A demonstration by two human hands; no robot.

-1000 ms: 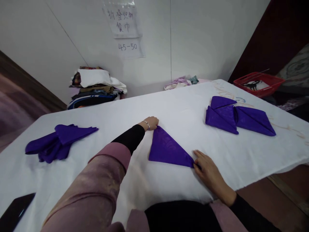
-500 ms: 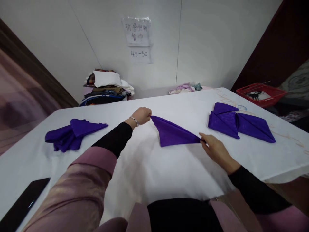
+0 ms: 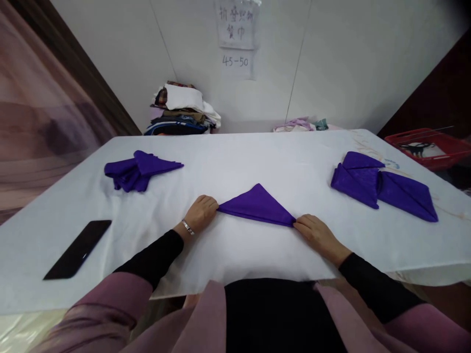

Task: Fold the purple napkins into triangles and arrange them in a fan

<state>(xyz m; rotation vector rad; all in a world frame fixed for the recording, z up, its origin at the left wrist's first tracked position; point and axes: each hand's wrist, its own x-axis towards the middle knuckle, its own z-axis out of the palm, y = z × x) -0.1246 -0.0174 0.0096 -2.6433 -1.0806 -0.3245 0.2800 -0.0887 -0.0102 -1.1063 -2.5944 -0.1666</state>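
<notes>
A purple cloth napkin (image 3: 257, 206), folded into a triangle, lies on the white tablecloth in front of me with its peak pointing away. My left hand (image 3: 200, 213), a bracelet on its wrist, pinches the left corner. At the opposite end my right hand (image 3: 318, 235) grips the right corner, its fingers pressed together. The long folded edge runs between both hands, on the side nearest me. To the left lies a loose heap of purple napkins (image 3: 138, 171). Several folded purple napkins (image 3: 356, 181) rest on the right, partly overlapping.
A black phone-like slab (image 3: 79, 250) lies at the left of the white-covered table (image 3: 235, 157). Stacked clothes (image 3: 184, 110) and a smaller cloth pile (image 3: 294, 125) sit beyond the far edge. A red basket (image 3: 429, 149) stands at the right. A handwritten sign (image 3: 237, 29) hangs on the wall.
The napkin has been turned over and brought down: its point faced me and now points away. Both hands keep hold of its corners. The camera view has shifted.
</notes>
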